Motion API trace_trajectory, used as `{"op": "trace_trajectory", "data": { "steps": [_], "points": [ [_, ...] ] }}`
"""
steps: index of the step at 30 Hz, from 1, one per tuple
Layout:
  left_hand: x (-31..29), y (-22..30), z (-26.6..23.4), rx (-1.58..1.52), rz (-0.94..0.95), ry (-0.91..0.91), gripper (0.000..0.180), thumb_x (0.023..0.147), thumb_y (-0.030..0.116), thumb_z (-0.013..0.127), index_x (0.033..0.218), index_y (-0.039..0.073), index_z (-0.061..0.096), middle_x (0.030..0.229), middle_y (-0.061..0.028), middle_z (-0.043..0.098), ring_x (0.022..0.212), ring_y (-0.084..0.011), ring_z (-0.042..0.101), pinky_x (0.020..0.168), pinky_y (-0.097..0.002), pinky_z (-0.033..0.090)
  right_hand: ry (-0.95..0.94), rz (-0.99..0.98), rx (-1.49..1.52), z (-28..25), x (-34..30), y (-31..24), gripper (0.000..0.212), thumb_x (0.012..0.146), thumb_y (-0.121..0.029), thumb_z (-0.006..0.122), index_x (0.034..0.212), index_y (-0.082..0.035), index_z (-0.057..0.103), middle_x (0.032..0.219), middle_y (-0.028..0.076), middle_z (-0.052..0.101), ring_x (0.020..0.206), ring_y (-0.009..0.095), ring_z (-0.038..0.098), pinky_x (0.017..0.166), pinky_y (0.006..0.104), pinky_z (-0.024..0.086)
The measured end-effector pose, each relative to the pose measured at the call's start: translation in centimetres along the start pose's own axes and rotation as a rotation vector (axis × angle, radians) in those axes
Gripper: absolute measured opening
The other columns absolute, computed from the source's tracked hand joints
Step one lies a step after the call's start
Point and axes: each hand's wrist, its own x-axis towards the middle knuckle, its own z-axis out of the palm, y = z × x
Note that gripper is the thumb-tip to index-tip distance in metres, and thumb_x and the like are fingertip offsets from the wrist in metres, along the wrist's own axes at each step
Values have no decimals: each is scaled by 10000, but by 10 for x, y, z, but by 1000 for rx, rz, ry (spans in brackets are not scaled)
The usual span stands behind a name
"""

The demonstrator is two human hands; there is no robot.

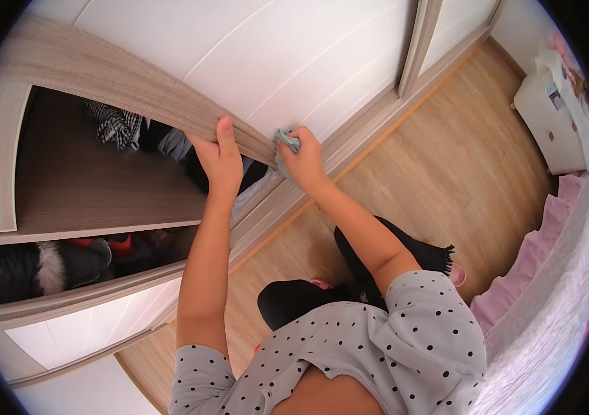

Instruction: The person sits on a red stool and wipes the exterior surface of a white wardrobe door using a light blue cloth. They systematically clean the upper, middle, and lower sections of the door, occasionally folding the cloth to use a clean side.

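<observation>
My left hand grips the wood-grain edge frame of a white sliding wardrobe door, its thumb on the front face and its fingers hidden behind the edge. My right hand is closed round a crumpled grey-green cloth, pressed against the lower end of that frame near the floor track. Beside the frame the wardrobe stands open. Inside, folded clothes, some striped and some dark, lie on a brown shelf.
Dark garments with a fur trim hang in the lower left compartment. The wooden floor runs along the door track. A white cabinet stands far right, and a bed with a pink ruffled skirt is at my right.
</observation>
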Motion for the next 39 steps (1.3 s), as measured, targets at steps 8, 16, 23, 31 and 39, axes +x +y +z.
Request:
{"op": "trace_trajectory", "data": {
  "steps": [8,16,23,31,39],
  "points": [
    [2,-3,1,-9,40,9,660,883,311,524,1276,-95,183,1256,-208,356,1133,-259,381,972,-342,273,84,-3,59,6,0,10,192,740,-65,659,792,-12,482,714,95,533,640,183,518,569,297,425],
    [-1,4,-1,16,-41,8,654,884,342,515,1258,-93,201,1233,-202,355,1115,-247,379,968,-349,273,272,-17,40,-11,32,6,198,753,-84,645,840,-15,480,734,125,524,679,193,526,581,300,424],
    [0,-5,8,31,14,36,653,892,333,502,1267,-95,181,1252,-204,332,1120,-249,377,967,-353,279,59,-301,60,1,7,0,146,776,-41,596,843,-5,471,728,100,502,671,168,513,606,282,425],
    [-4,-1,9,40,-8,44,663,907,399,444,1293,-80,194,1300,-200,312,1182,-258,335,1002,-343,234,139,83,37,-23,33,9,169,709,12,580,840,-12,476,765,112,525,699,215,530,627,300,435],
    [-5,-6,8,86,38,59,648,910,398,436,1278,-82,206,1282,-203,324,1172,-263,343,999,-347,238,167,156,116,-28,44,12,217,691,12,590,868,-23,471,793,126,502,762,263,538,683,299,439]
  ]
}}
